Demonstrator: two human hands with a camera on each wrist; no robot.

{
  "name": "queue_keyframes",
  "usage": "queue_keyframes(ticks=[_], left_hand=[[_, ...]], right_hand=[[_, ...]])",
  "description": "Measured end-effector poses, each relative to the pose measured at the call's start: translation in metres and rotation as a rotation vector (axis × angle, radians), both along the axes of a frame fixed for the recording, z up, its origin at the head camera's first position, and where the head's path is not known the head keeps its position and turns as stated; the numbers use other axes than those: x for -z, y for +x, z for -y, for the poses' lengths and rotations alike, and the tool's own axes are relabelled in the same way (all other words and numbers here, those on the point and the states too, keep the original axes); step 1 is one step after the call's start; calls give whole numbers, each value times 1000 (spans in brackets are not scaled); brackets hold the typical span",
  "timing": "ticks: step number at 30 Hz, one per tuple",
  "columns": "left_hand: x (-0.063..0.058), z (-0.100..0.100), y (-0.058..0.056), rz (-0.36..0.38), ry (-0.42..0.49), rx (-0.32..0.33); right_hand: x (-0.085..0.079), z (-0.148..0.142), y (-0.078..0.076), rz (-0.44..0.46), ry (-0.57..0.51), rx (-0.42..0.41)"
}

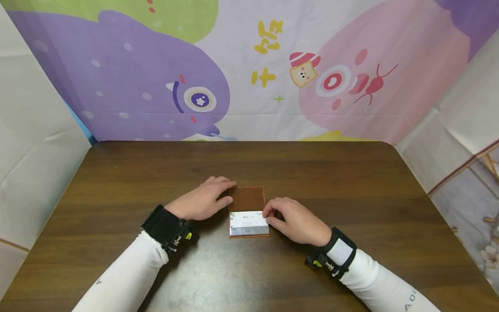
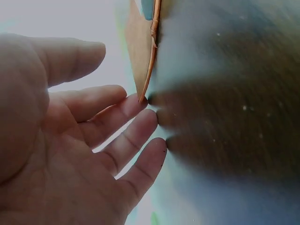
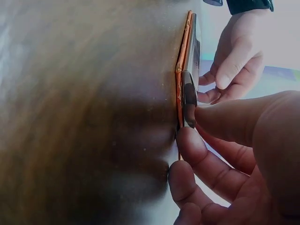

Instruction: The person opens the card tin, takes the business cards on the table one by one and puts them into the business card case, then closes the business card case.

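A brown leather cover (image 1: 247,198) lies spread on the table, with orange-brown edging. On its near half sits a white printed card (image 1: 248,218) with a grey-blue band along the near side. My left hand (image 1: 205,198) rests at the cover's left side, fingers loosely extended; in the left wrist view its fingertips (image 2: 140,103) are right at the cover's corner. My right hand (image 1: 298,220) pinches the card's right edge between thumb and curled fingers. Seen from the right wrist, that edge (image 3: 189,96) bows up by the thumb, while other fingertips rest low beside the cover.
The dark wooden table (image 1: 351,173) reaches back to a cartoon-printed cloth (image 1: 249,86). Pale cloth panels (image 1: 39,108) stand at the left and right sides. Each wrist wears a black strap with a small camera (image 1: 177,236).
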State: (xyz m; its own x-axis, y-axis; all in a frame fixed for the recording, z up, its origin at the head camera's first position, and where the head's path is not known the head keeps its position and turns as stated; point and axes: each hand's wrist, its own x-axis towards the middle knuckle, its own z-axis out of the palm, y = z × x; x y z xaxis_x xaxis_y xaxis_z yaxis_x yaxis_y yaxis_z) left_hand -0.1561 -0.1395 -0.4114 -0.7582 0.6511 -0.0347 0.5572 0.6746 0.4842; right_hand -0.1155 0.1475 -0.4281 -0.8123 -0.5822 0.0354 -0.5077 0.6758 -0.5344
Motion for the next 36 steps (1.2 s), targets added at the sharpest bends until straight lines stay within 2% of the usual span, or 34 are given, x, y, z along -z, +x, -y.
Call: queue_keyframes(ticks=[9, 19, 29, 36], left_hand=[[-3, 0, -2, 57, 86, -14], [-9, 0, 4, 46, 220, -35], [-18, 0, 14, 25, 276, -30], [-19, 1, 20, 13, 301, -26]], right_hand=[[-1, 1, -1, -21, -2, -9], [0, 1, 0, 1, 1, 8], [0, -1, 1, 13, -36, 39], [-4, -6, -2, 8, -66, 78]])
